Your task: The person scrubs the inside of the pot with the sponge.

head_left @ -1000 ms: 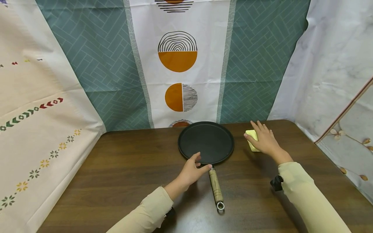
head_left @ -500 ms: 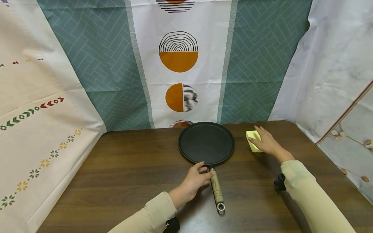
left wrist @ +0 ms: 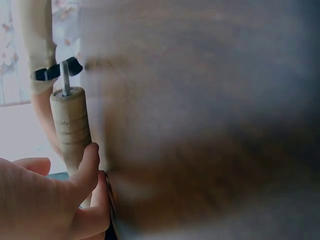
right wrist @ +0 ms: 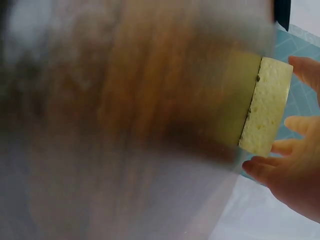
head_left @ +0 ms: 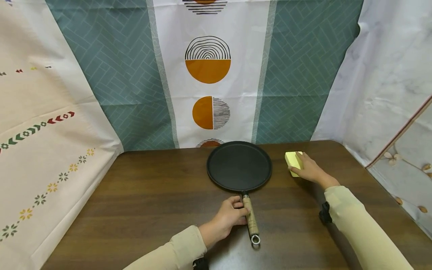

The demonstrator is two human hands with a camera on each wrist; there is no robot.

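Black, round and shallow, a flat pan [head_left: 239, 167] with a pale wooden handle [head_left: 251, 222] lies on a dark brown, wood-grained table [head_left: 158, 191]. The left hand [head_left: 227, 218] has moved down from near the rim to that handle, thumb against it; the right hand [head_left: 311, 170] spans a pale yellow, block-shaped sponge [head_left: 292, 160] right of the pan. Each hand now seems placed at its object, though I cannot tell whether either grips. Patterned hanging cloth [head_left: 243, 67] behind apparently limits room.

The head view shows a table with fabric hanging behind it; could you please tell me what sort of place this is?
Probably a staged tabletop set rather than a working kitchen: a printed backdrop hangs behind the brown table, where a black pan and a yellow sponge rest.
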